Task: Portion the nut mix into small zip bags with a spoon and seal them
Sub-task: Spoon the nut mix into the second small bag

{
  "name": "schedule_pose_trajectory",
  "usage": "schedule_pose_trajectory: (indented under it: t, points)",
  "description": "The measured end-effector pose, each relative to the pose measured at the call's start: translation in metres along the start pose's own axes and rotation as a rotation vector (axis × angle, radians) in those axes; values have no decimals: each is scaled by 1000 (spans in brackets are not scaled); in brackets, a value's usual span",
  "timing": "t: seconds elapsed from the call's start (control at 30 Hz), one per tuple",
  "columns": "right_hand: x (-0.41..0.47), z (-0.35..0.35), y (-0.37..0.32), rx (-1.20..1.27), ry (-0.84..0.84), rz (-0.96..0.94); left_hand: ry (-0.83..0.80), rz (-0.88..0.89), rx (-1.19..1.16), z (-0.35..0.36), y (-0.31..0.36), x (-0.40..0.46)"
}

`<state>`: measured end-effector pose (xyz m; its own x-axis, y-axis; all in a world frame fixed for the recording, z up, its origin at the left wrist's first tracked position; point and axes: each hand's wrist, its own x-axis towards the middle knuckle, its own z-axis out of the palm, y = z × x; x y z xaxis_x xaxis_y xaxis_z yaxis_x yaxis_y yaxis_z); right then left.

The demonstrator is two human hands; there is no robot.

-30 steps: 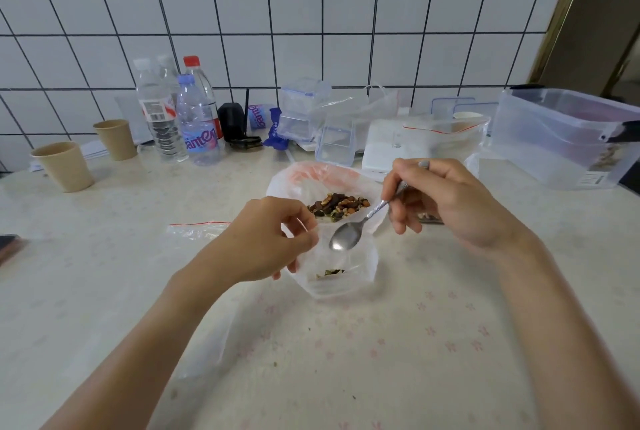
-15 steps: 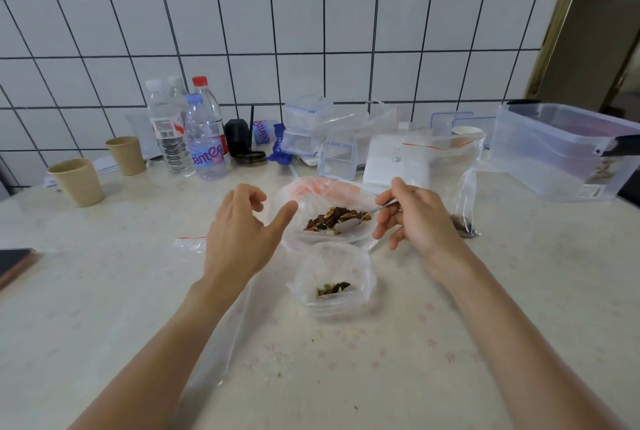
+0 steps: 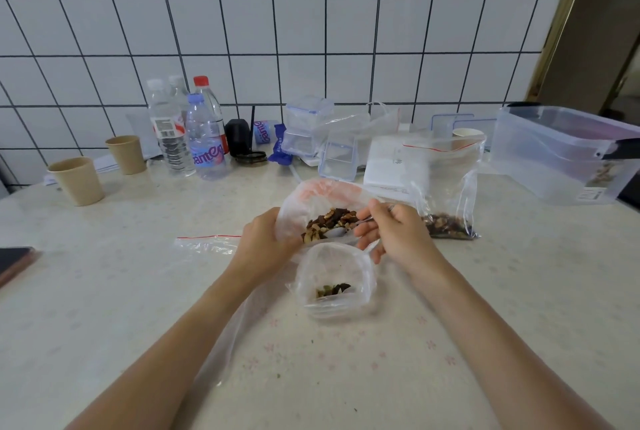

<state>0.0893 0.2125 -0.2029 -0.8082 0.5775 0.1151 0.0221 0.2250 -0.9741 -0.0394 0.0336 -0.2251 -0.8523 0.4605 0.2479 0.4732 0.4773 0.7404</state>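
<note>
a pale tabletop [image 3: 104, 291] with a faint flower print is seen stretching across the view, backed by a wall [image 3: 311, 31] of white tiles with dark grout; a brass-coloured door frame [image 3: 561, 24] is seen at the far right. at the left edge a dark phone [image 3: 14, 261] is laid flat, and two paper cups [image 3: 78, 180] are stood upright near the wall. beside them a cluster of water bottles [image 3: 204, 138] is stood, with a black object [image 3: 239, 136] just to their right. an empty zip bag [image 3: 207, 242] with a red strip is laid flat on the table left of centre.

the left hand [image 3: 265, 242] is curled around the left rim of the big bag [image 3: 318, 197], which is held open. the nut mix [image 3: 329, 221] is seen inside it. just below, the small bag [image 3: 334, 280] is stood open on the table, with a few nuts at its bottom; it is touched by neither hand. the spoon [image 3: 341, 230] is pinched by its handle in the right hand [image 3: 391, 232], its bowl dipped into the nut mix.

behind, clear lidded boxes [image 3: 308, 128] and a white packet [image 3: 384, 166] are crowded together. to the right a second zip bag [image 3: 446, 187] with nuts at its bottom is propped up, a paper cup behind it. a large clear tub [image 3: 561, 155] is set at the far right.
</note>
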Motion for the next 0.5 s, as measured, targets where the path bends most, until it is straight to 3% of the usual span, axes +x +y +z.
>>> schedule_pose_trajectory:
  t: [0.2,0.37,0.5]
  points:
    - [4,1,4,173,-66,143,27,63,36,7,-4,5]
    - [7,2,4,-11,27,9,66,110,0,8,-5,7]
    - [1,5,3,91,-49,109,61,98,4,8,-5,7]
